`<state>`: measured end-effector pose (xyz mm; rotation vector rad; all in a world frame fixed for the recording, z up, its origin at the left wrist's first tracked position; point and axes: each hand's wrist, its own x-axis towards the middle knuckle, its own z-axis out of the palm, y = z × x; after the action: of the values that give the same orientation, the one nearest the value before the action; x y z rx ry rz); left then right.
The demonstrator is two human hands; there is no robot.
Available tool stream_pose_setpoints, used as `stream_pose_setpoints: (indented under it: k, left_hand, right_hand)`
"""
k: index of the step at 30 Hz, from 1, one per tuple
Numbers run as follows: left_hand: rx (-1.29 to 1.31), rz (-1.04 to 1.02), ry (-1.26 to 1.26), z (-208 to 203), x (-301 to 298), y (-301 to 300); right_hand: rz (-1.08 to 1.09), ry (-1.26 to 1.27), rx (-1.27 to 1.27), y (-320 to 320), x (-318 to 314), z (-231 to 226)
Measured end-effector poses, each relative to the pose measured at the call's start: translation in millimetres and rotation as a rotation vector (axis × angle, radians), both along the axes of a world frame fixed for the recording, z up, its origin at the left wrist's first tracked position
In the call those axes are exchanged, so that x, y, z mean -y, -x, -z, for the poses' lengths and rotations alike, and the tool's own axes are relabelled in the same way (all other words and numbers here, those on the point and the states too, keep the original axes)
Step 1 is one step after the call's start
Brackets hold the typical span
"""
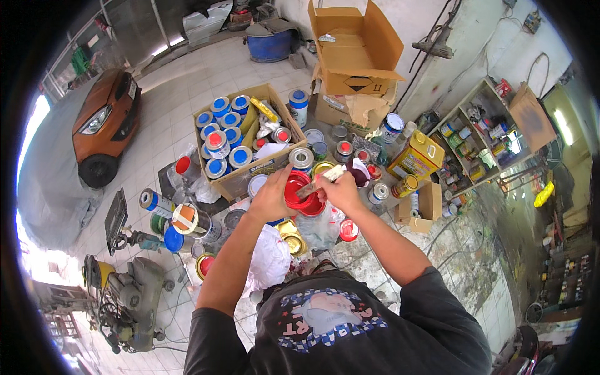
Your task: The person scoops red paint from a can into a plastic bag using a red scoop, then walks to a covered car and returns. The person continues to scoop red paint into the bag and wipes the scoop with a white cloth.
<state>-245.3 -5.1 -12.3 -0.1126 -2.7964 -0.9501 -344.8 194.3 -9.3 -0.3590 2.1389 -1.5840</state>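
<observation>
My left hand point(271, 195) grips the side of a tilted paint can point(292, 185) whose inside is coated in bright red. In my right hand point(339, 191) is a scraper with a pale handle point(330, 175); its flat blade point(306, 190) reaches to the red can's rim. Another container of red paint point(312, 207) sits right below, partly covered by the tilted can and my hand. A closed silver can point(301, 157) stands just beyond. Beside my right hand is a cup with dark maroon paint point(359, 173) inside.
A cardboard box point(250, 176) full of blue-lidded cans stands ahead to the left. A yellow rectangular tin point(417, 155) and a small open carton point(420, 209) are on the right. Crumpled white plastic point(269, 256) lies near my body. An air compressor point(134, 300) stands at the lower left.
</observation>
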Motion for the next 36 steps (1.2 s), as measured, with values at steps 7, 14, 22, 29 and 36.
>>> stream_pose_setpoints:
  k: [7,14,22,29,36]
  left_hand:
    - [0.022,-0.060,0.049,7.6,23.8,0.8]
    - [0.045,-0.145,0.104,6.7,40.7,-0.9]
    - [0.058,-0.140,0.075,6.3,37.6,5.9]
    - [-0.023,-0.017,0.196,11.9,28.9,10.4]
    - [0.022,-0.001,0.316,19.6,21.8,16.6]
  right_hand:
    - [0.273,0.474,0.137,9.9,-40.9,-10.4]
    - [0.276,0.334,-0.029,9.4,-73.3,-50.8]
    - [0.226,0.035,-0.249,7.3,-57.1,-6.5]
    - [0.224,-0.092,-0.275,14.7,-51.5,22.3]
    - [0.201,-0.147,-0.248,15.7,-60.6,34.1]
